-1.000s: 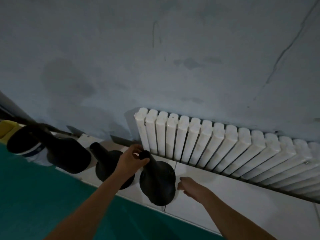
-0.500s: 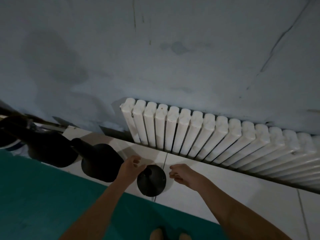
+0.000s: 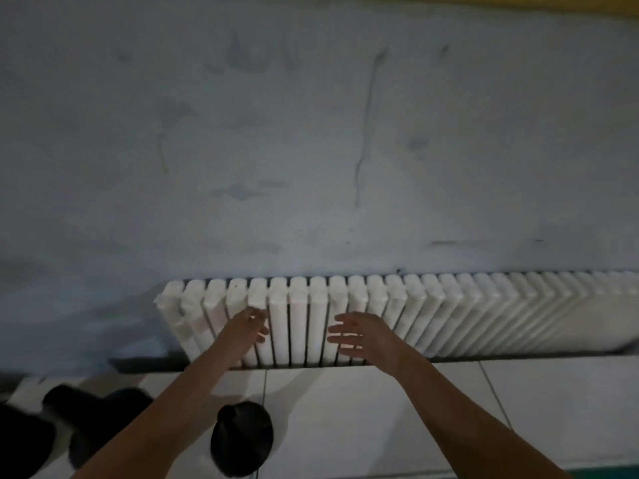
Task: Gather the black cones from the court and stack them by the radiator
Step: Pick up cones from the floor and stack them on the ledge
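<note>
Black cone [image 3: 242,440] stands upright on the white tile floor [image 3: 380,409], seen from above, narrow top up. It sits nearer the person than both hands, below the gap between them and just right of the left forearm. Nothing touches it.

Second black cone [image 3: 103,420] is left of the left forearm and partly hidden by it. It is blurred, on the same tiles, apart from the first one. A third dark shape [image 3: 20,440] lies further left at the frame edge, cropped; cannot tell what it is.

Left hand [image 3: 247,326] is raised above the cones, in front of the radiator [image 3: 380,316], fingers loose and holding nothing. Right hand [image 3: 359,335] is level with it and a little apart to the right, fingers spread and straight, also empty. Both hands are seen against the radiator's columns; cannot tell whether either touches them.

The radiator is white and ribbed. It runs from just left of the left hand far out past the right hand, mounted low on the wall [image 3: 311,133]. The wall is grey-blue with stains and streaks above the hands. A dark gap runs under the radiator where it meets the tiles. A thin green floor strip [image 3: 605,473] shows at the bottom edge, right of the right forearm. A yellow band [image 3: 553,8] shows at the top right corner.
</note>
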Available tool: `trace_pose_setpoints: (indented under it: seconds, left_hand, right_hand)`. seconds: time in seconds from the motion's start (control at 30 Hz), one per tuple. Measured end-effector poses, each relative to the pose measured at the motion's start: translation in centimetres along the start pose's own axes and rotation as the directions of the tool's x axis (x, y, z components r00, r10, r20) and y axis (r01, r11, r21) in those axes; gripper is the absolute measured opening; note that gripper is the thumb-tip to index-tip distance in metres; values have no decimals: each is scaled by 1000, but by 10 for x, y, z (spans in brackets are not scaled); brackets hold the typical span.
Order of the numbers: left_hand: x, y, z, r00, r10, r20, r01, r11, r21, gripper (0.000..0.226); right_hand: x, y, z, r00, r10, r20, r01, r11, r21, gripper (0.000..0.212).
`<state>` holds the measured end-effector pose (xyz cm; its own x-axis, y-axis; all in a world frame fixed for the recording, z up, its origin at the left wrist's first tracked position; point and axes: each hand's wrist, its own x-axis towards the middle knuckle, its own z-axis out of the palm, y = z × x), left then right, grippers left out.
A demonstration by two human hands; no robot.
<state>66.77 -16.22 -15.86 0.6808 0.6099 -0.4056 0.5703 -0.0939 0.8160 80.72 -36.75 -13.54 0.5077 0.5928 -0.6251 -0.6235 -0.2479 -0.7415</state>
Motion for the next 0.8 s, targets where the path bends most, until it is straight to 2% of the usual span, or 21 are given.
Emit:
trace_pose_setpoints:
  seconds: [0.1,0.23,0.37,0.47,0.6,0.67,0.8]
  left_hand:
    - [1,40,13,991,122,46,-119,991,-65,18]
    - [-7,82,41,945,279,172,-269,960,-80,27]
    - [-33,116,91,880,312,359,-282,950,-136,32]
    - [-60,130,137,817,305,490,-270,952,-143,37]
    - [-117,135,206,683,285,673,-310,947,-86,39]
    - [-158,136,244,594,268,758,-368,929,-41,39]
    - [-252,135,323,373,254,893,-519,854,-26,40]
  right_hand:
    - [-34,-9,-9,988,-126,-93,138,981,134,28]
    - [-88,-12,-26,933,-278,-227,316,937,151,26]
    - [-144,6,-56,836,-378,-398,473,865,171,27]
    - [-188,33,-78,758,-374,-534,530,831,170,25]
    - [-264,83,-109,620,-327,-713,629,750,204,24]
    - [-309,117,-123,530,-265,-806,672,711,208,22]
    - [-401,188,-138,340,-157,-927,753,637,168,22]
